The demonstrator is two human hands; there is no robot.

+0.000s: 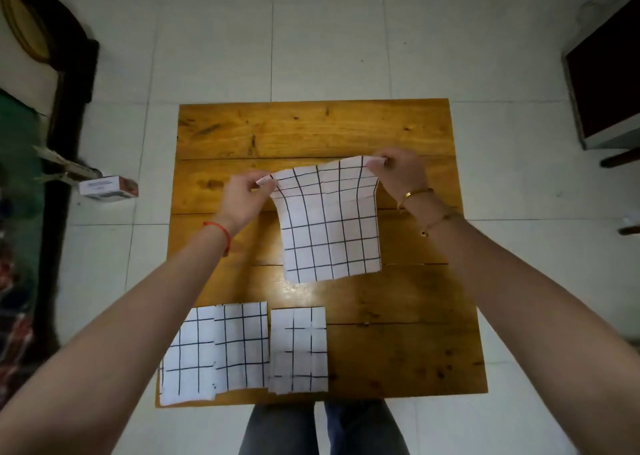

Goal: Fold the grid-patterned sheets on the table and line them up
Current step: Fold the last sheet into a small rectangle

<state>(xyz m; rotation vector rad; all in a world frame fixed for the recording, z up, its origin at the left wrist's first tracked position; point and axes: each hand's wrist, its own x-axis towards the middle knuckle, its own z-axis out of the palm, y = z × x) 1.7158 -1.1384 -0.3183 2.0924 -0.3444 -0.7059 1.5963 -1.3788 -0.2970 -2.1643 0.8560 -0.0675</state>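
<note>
Three folded sheets are seen in the single head view, laid in a row along the near edge of the wooden table [311, 129]: the left folded sheet [188, 354] hangs slightly over the near left corner, the middle folded sheet [242, 345] overlaps its right edge, and the right folded sheet [299, 350] lies just beside the middle one. A fourth, unfolded grid sheet [329, 226] is held up over the middle of the table, beyond that row.

Its far left corner is pinched between thumb and fingers of the left hand [242, 195], and its far right corner is pinched in the same way by the right hand [401, 174]. Both hands sit at the far edge of the sheet, so the paper hangs from them toward the person, its near edge low over the table; whether that edge touches the wood cannot be told with certainty. The held edge runs left to right, tilted, with the right corner higher and farther away.

The fold is judged to be just beginning: the held edge would have to be carried toward the person and matched to the near edge. Neither hand is nearer to that edge than the other. A small box [109, 188] lies on the floor to the left.
</note>
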